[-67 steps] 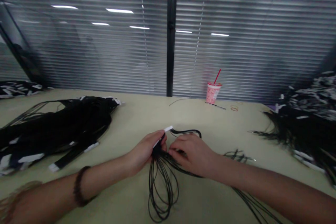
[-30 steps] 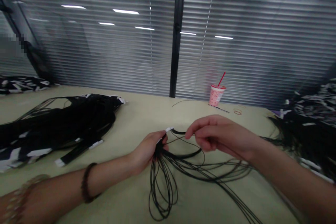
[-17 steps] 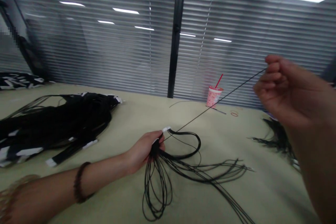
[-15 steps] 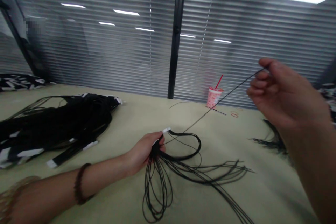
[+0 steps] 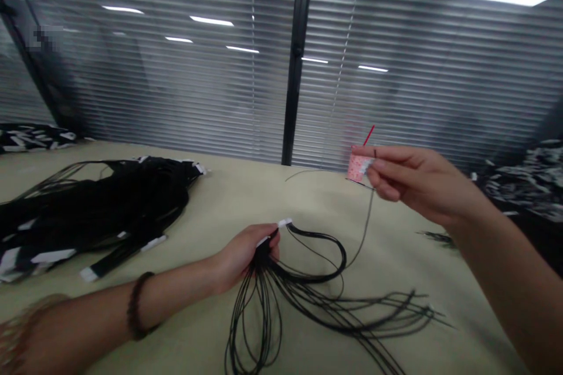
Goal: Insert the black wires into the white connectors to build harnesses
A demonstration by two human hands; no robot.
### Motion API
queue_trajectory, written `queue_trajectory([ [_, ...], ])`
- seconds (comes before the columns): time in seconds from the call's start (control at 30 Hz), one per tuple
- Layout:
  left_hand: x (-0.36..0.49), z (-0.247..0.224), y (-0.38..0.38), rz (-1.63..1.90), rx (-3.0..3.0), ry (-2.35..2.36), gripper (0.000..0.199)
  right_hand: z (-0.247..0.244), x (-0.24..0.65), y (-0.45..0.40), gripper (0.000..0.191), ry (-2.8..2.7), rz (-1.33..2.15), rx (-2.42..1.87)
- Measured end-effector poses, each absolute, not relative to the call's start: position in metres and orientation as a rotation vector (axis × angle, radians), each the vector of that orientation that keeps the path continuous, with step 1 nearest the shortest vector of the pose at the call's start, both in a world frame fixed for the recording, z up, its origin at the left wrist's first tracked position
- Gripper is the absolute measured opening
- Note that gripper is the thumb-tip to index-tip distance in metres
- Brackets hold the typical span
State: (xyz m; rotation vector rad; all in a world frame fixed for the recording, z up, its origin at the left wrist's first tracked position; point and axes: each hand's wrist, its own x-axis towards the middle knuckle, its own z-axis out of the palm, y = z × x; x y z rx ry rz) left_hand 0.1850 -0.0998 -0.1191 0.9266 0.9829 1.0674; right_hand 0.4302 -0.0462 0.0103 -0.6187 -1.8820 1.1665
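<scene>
My left hand (image 5: 246, 255) is closed around a bundle of thin black wires (image 5: 303, 272) above the table, near the middle. A white connector end (image 5: 285, 223) sticks out past the thumb. From the grip, some wires hang in loops and others fan out to the right with loose ends. Higher up on the right, my right hand (image 5: 413, 179) pinches a single black wire (image 5: 366, 228) between thumb and fingers. That wire sags slackly in a curve down to the bundle.
A large pile of black wires with white ends (image 5: 132, 199) lies on the left of the table (image 5: 237, 193). A pink cup with a red straw (image 5: 357, 167) stands at the back by the blinds. More black-and-white bundles (image 5: 523, 181) lie at the far right.
My right hand has come down and to the left, still pinching the wire. The wire was taut and now hangs slack. My left hand holds nearly the same place.
</scene>
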Motion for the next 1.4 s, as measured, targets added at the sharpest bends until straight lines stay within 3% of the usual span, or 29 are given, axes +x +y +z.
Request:
queue_trajectory([
  [0.43,0.183,-0.121,-0.096,1.067,0.872,1.077,0.028,-0.020,0.399,-0.066,0.023,-2.215,1.107,-0.617],
  [0.67,0.183,-0.122,-0.096,1.062,0.852,1.094,0.027,-0.018,0.405,-0.067,0.015,-2.124,0.039,-0.701],
  [0.73,0.183,-0.122,-0.096,1.061,0.860,1.102,0.027,-0.016,0.405,-0.071,0.017,-2.094,-0.117,-0.757],
  [0.87,0.183,-0.123,-0.096,1.038,0.884,1.103,0.029,-0.031,0.389,-0.075,0.021,-2.146,-0.044,-0.749],
  [1.13,0.186,-0.121,-0.099,1.048,1.016,1.070,0.029,-0.124,0.347,-0.054,0.015,-2.439,0.208,-0.705],
  [1.4,0.186,-0.120,-0.096,1.043,0.965,1.014,0.026,-0.134,0.353,-0.053,0.016,-2.419,0.121,-0.756],
])
